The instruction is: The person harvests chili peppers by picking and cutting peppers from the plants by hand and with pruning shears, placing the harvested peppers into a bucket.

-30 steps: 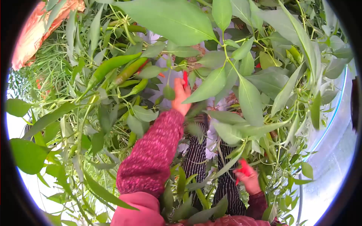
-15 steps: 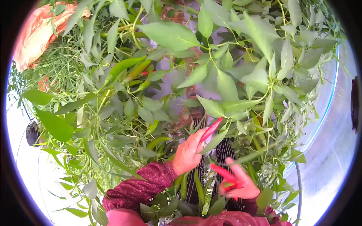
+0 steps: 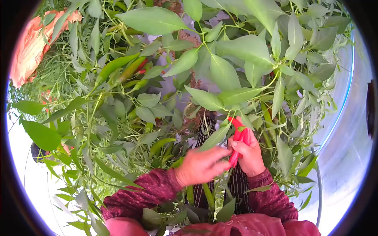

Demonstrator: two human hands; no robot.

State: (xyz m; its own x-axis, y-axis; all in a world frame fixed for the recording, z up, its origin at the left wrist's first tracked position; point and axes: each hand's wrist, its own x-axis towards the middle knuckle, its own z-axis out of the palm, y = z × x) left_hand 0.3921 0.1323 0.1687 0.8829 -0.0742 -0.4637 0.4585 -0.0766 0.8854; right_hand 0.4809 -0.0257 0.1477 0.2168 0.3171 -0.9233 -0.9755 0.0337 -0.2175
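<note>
My right hand (image 3: 250,154) is closed around several red chili peppers (image 3: 238,135), with thumb and fingers pressed against them. Close beside it on the left is my left hand (image 3: 201,164), slightly blurred, its fingers stretched towards the peppers. The left fingertips meet or nearly meet the lower ends of the peppers; which of the two I cannot tell. I see no pepper held in the left hand. Leaves of the pepper plant (image 3: 215,137) hang just above both hands. Green peppers (image 3: 160,146) grow to the left of the hands.
Dense pepper foliage (image 3: 153,20) surrounds the hands. More green chili peppers (image 3: 114,67) hang at upper left, one turning red. An orange sack (image 3: 33,47) lies at far upper left. Clear plastic sheeting (image 3: 342,157) runs along the right. Striped trouser legs (image 3: 238,188) show below.
My right hand has moved up with its peppers. My left hand has dropped lower, and the red pepper it held now appears to be among those in the right hand.
</note>
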